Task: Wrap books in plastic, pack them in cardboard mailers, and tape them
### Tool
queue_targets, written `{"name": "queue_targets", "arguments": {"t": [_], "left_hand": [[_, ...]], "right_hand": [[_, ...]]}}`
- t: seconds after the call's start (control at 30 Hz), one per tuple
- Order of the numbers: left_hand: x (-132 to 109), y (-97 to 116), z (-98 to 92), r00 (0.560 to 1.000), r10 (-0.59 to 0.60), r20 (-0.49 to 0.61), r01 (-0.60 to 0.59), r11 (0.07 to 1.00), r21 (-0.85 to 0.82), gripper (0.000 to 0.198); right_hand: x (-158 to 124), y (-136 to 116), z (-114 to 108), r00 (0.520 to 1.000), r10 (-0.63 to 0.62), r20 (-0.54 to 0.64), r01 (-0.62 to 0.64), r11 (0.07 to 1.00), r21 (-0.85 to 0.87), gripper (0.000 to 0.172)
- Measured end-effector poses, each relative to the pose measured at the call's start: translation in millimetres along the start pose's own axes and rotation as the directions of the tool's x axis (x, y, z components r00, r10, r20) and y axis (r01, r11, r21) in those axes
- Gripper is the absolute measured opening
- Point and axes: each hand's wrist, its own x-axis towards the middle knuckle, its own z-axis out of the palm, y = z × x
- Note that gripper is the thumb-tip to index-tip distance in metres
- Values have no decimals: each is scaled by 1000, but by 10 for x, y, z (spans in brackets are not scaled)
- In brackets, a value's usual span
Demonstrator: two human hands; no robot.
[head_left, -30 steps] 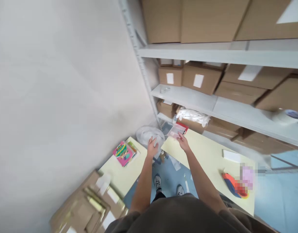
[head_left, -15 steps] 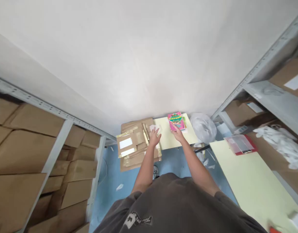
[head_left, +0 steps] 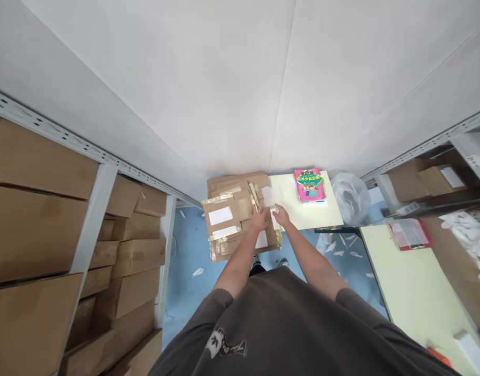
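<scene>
One stack of flattened, taped cardboard (head_left: 240,211) sits at the L end of a pale bench (head_left: 320,215), prob. laid flat to save room. L hand (head_left: 259,219) rests on it, fingers spread, prob. steadying it; can't tell if that grip pinches anything. R hand (head_left: 281,216) is by the stack's R edge, its grip narrow, contents unclear. Bright books (head_left: 310,185) lie apart, R side, approx. squared up, prob. for tidiness.
</scene>
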Motion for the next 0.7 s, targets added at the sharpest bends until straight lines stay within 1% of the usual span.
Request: {"name": "queue_targets", "arguments": {"t": [0.07,0.13,0.2,0.27,0.33,0.4,0.5,0.63,0.7], "left_hand": [[17,-38,95,1000,16,8,-16,999,36,82],[25,-72,171,999,39,24,-41,995,91,78],[24,-101,234,997,51,59,-61,982,176,74],[16,-128,285,994,39,97,-64,961,270,73],[6,-159,320,992,24,127,-65,941,332,74],[-1,-190,336,990,32,139,-80,932,353,75],[-2,-214,330,992,39,118,-77,939,335,73],[-6,-184,294,994,32,103,-62,953,297,53],[-20,-162,277,993,52,103,-79,955,286,47]], "right_hand": [[-39,149,72,999,31,19,-30,999,-32,68],[-70,257,134,999,45,11,-45,997,-62,70],[-95,335,185,994,106,-3,-106,986,-130,67],[-116,396,220,978,206,-6,-201,944,-263,55],[-133,442,238,964,264,-9,-247,886,-394,37],[-145,467,239,970,244,-8,-221,863,-454,26],[-159,447,222,984,180,-11,-166,880,-445,23],[-167,343,192,986,152,-73,-168,905,-391,16],[-158,306,162,983,151,-103,-178,919,-352,14]]}}
